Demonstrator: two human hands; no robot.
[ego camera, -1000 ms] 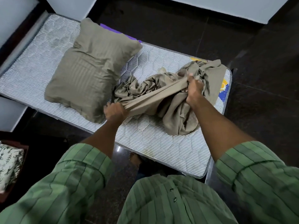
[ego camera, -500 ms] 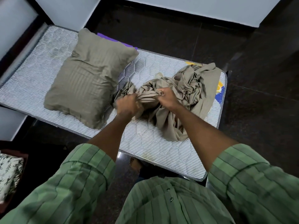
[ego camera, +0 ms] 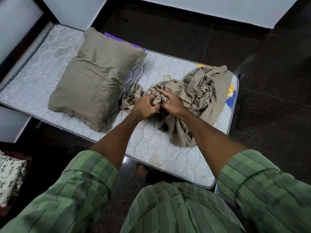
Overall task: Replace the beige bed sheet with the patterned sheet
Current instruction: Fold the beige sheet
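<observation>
The beige bed sheet [ego camera: 200, 96] lies crumpled in a heap on the right half of the bare striped mattress [ego camera: 151, 145]. My left hand [ego camera: 146, 105] grips a bunched fold at the heap's left side. My right hand [ego camera: 171, 102] sits right beside it on the heap, index finger stretched out along the cloth, the other fingers curled into the folds. A patterned sheet [ego camera: 10, 175], white with dark leaf print, lies folded at the far left edge on a dark wooden surface.
A beige pillow [ego camera: 94, 78] rests on the mattress to the left of the heap. Dark polished floor [ego camera: 269, 132] surrounds the mattress on the right and far sides. White walls stand at the left and back. A purple cloth edge [ego camera: 124, 41] shows behind the pillow.
My hands, which held a stretched length of sheet apart, have come together at the middle of the heap. The sheet is now bunched more tightly.
</observation>
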